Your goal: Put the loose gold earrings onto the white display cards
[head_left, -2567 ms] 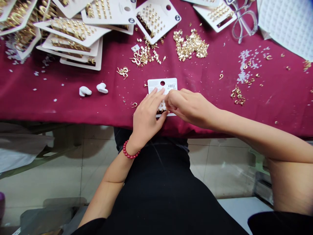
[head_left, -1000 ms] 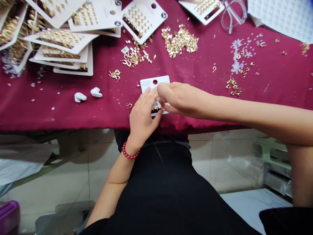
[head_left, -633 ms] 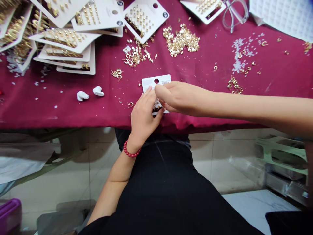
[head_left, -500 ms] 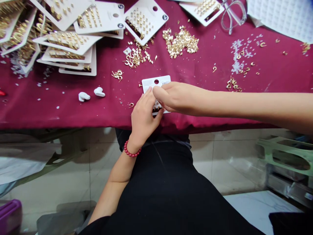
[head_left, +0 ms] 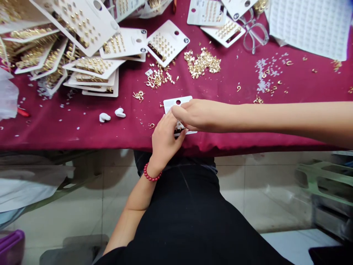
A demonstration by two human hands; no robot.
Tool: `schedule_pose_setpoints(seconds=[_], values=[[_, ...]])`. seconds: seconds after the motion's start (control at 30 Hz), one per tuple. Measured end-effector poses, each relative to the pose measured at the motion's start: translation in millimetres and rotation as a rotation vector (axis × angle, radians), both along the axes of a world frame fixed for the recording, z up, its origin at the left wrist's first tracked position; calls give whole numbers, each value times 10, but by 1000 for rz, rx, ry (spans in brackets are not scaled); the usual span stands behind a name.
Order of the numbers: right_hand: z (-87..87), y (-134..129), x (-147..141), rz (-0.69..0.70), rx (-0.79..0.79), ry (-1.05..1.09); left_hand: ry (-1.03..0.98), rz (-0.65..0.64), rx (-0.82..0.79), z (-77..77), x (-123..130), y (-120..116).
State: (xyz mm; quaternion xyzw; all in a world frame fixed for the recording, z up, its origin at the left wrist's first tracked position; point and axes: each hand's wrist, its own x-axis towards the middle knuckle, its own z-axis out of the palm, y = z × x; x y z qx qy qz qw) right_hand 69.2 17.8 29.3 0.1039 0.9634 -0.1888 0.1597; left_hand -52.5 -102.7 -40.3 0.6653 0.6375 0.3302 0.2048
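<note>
A white earring card [head_left: 174, 101] with a round hole near its top lies flat on the maroon cloth at the front of the table. My left hand [head_left: 166, 137], a red bead bracelet [head_left: 151, 177] at its wrist, steadies the card, fingers over its left side and thumb by the lower edge. Above the card's middle, my right hand [head_left: 194, 115] is closed in a pinch. Whatever sits between its fingertips is hidden. Both hands cover much of the card; a few small studs show between them. A gold stud [head_left: 161, 106] lies just left of it.
Filled earring cards [head_left: 93, 75] are heaped at the back left. Piles of gold earring backs [head_left: 202, 62] and small gold pieces [head_left: 157, 76] lie behind the hands. Two white earbuds [head_left: 104, 117] rest to the left. Clear-framed glasses [head_left: 256, 36] and a white sheet [head_left: 309, 27] are at the back right.
The whole view has shifted, so the table sits slightly lower and more of its back shows. Both hands stay at the same card with almost the same grip.
</note>
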Motion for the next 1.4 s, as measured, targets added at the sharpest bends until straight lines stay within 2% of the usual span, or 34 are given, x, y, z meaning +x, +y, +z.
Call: schedule_pose_setpoints(seconds=[0.3, 0.57, 0.73, 0.83, 0.93, 1.03, 1.1, 1.17, 1.27, 1.4], values=[[71, -43, -9, 70, 68, -24, -15, 3, 18, 14, 4, 1], [22, -64, -24, 47, 75, -27, -16, 10, 14, 18, 5, -12], [-10, -100, 157, 26, 94, 147, 28, -34, 45, 18, -5, -19], [-51, -117, 536, -190, 167, 325, 85, -80, 55, 27, -11, -30], [-156, -114, 1102, -618, 265, 473, 134, -128, 78, 44, -20, -43], [-297, -118, 1662, -1061, 416, 495, 118, -145, 101, 73, -34, -46], [-379, -135, 1919, -1244, 465, 459, 22, -144, 99, 93, -45, -33], [-437, -163, 2053, -1309, 459, 429, -167, -118, 91, 105, -50, -4], [-481, -204, 2075, -1308, 441, 428, -489, -39, 98, 100, -32, 58], [-496, -242, 1993, -1332, 436, 475, -679, -37, 74, 86, 25, 112]])
